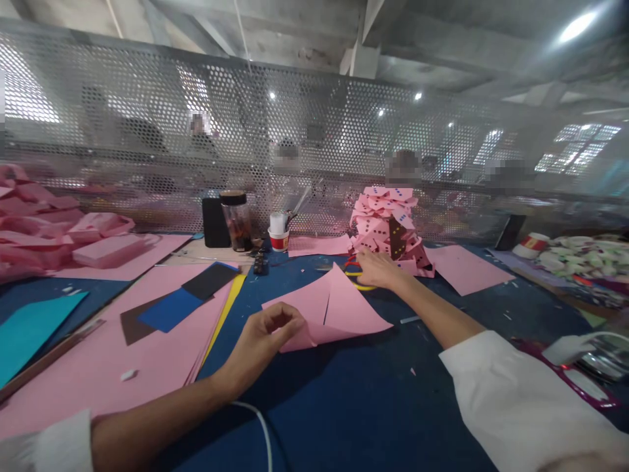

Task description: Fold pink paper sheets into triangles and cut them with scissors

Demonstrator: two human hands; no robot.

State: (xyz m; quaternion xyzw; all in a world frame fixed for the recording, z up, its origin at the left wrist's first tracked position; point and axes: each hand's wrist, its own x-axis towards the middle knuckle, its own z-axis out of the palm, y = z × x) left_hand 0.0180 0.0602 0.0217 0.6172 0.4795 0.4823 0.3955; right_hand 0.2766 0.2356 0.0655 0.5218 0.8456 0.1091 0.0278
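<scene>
My left hand (263, 344) has the pink sheet (351, 305) pinched between thumb and fingers at its near left part. The sheet spreads away from my fingertips to the right and far side; its near edge curls up, and a short dark line runs across its middle.

My right hand (377, 267) is stretched out to the far side, beyond the sheet and a little to its right. Its fingers are at the scissors (363, 287), which have a red loop and a yellow one and lie just past the sheet's far corner. I can't tell whether those fingers grip the handles or only touch them. Right behind that hand rises a heap of dotted pink pieces (378, 223), so close that I can't make out whether my fingertips meet it.

The blue tabletop (319, 406) shows bare on the near side of the sheet, with a white cable (264, 426) at its near edge. To the left of my left hand lies a stack of larger pink sheets (167, 360), with a blue piece (170, 309), a black piece (211, 280) and a brown piece (130, 322) on top. A paper cup (279, 241) stands on the far side, left of the heap.
</scene>
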